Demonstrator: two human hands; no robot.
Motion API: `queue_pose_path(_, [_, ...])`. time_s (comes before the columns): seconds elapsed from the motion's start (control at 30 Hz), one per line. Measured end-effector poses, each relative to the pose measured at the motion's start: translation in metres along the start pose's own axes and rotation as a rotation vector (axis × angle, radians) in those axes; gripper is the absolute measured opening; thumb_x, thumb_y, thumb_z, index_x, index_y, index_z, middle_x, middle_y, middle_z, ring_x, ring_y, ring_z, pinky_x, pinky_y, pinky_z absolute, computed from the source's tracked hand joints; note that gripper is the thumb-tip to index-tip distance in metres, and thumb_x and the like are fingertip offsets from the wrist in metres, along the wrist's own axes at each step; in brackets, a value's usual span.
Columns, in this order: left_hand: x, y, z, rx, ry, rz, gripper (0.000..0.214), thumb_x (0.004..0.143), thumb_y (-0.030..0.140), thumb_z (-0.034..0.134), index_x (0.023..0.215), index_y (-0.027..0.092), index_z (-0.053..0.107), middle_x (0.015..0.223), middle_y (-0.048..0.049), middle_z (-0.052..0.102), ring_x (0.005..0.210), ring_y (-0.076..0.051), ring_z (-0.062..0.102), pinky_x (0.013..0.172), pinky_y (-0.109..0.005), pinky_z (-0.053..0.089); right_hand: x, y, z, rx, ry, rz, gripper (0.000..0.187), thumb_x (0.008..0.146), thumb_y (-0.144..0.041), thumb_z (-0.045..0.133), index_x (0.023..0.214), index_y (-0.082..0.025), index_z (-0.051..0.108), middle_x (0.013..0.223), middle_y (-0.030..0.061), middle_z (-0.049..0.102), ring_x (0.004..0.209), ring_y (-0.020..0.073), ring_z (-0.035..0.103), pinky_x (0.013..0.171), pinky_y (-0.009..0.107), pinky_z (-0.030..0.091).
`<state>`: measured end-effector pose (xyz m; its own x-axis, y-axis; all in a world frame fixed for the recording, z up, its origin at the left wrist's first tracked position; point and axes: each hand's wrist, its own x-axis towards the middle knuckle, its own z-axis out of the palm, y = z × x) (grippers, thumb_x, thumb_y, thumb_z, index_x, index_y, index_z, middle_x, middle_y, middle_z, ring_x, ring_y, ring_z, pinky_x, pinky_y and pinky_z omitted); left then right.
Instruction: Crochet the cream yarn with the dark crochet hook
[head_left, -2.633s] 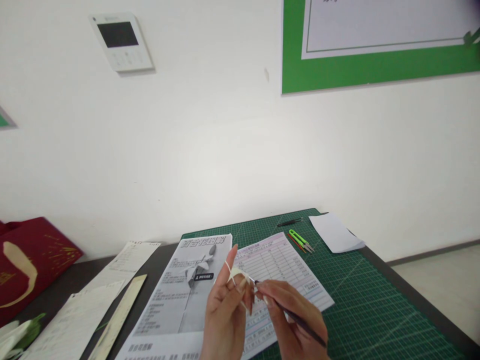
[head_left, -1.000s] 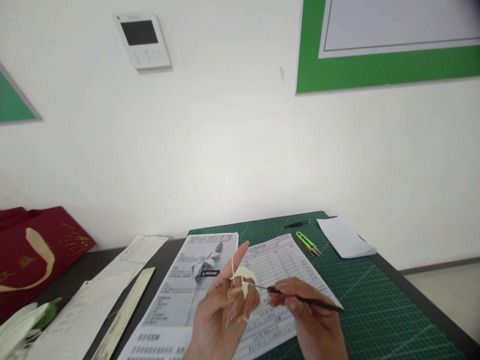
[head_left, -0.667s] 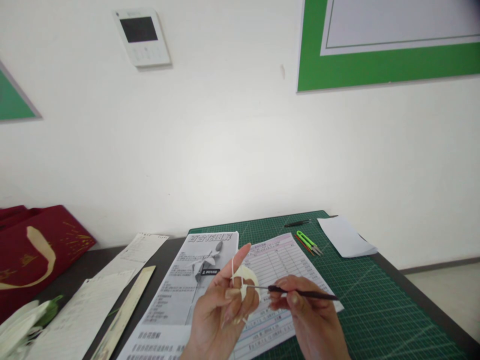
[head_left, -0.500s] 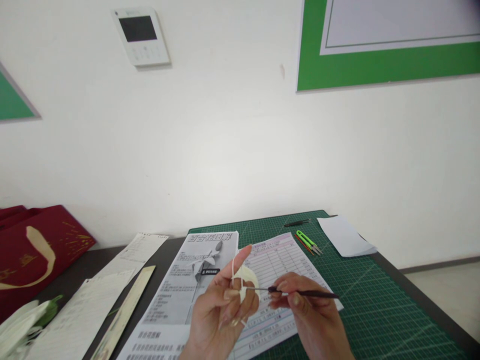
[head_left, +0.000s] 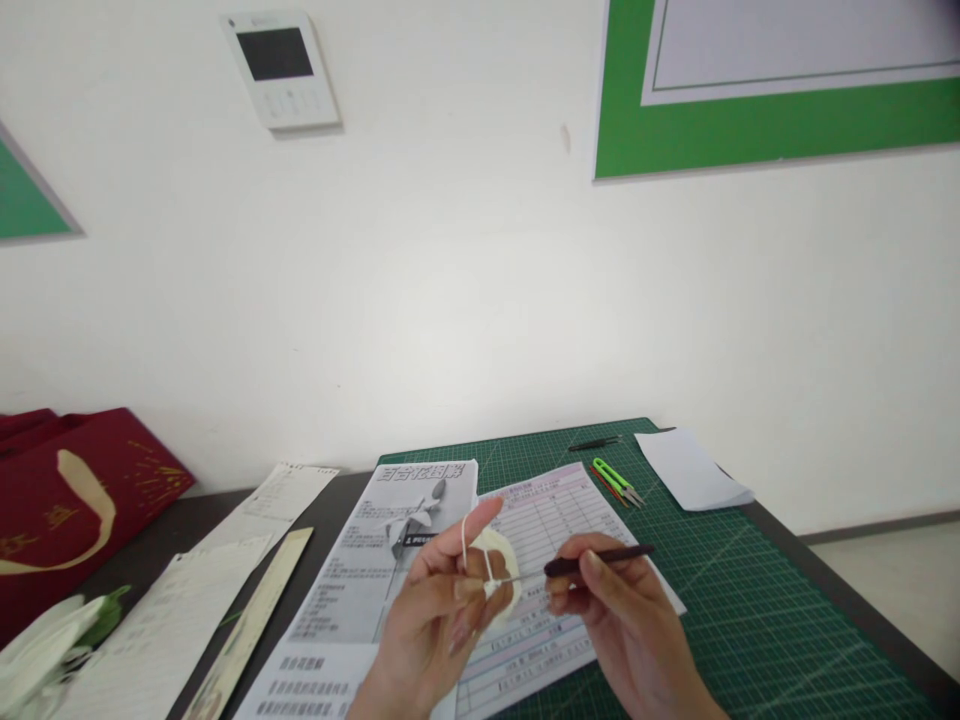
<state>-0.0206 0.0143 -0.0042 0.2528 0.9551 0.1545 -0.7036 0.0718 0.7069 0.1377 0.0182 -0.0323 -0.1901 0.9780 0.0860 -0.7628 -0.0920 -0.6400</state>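
My left hand (head_left: 439, 610) pinches a small cream crochet piece (head_left: 504, 565) between thumb and fingers, over the printed sheets. A strand of cream yarn (head_left: 464, 540) loops around its raised index finger and runs down to the stitches. My right hand (head_left: 619, 600) grips a crochet hook (head_left: 577, 565) by its dark handle, like a pen. The hook's thin metal shaft points left and its tip meets the work at my left fingertips. Part of the crochet piece is hidden behind the left fingers.
A green cutting mat (head_left: 750, 590) lies under a printed chart (head_left: 555, 510) and a pattern sheet (head_left: 337, 600). Lime thread snips (head_left: 616, 480), tweezers (head_left: 595, 444) and white paper (head_left: 694, 472) lie behind. At left are a ruler-like strip (head_left: 255, 620), handwritten pages (head_left: 172, 620), a white flower-like piece (head_left: 49, 640) and a red bag (head_left: 82, 500).
The hook's handle has tilted, its back end rising and shifting left. My right fingers have rolled with it. My left hand has turned slightly, showing more of the crochet piece's lower edge.
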Motion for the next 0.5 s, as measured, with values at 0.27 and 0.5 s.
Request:
queue_pose_path(0.27, [-0.004, -0.020, -0.008, 0.491, 0.088, 0.246, 0.038, 0.078, 0.021, 0.062, 0.114, 0.032, 0.063, 0.054, 0.0048, 0.043, 0.044, -0.006, 0.039, 0.042, -0.020, 0.028, 0.011, 0.010, -0.005, 0.230, 0.116, 0.271, 0.018, 0.069, -0.021, 0.077, 0.082, -0.010, 0.073, 0.062, 0.0074, 0.074, 0.051, 0.0106, 0.068, 0.051, 0.018, 0.058])
queue_pose_path(0.5, [-0.001, -0.030, -0.016, 0.605, 0.021, 0.269, 0.042, 0.083, 0.020, 0.057, 0.121, 0.036, 0.056, 0.055, 0.0055, 0.042, 0.045, -0.006, 0.042, 0.042, -0.017, 0.035, 0.006, 0.010, 0.002, 0.130, 0.157, 0.160, 0.020, 0.068, -0.024, 0.077, 0.082, -0.011, 0.072, 0.063, 0.0080, 0.075, 0.052, 0.0107, 0.068, 0.052, 0.018, 0.058])
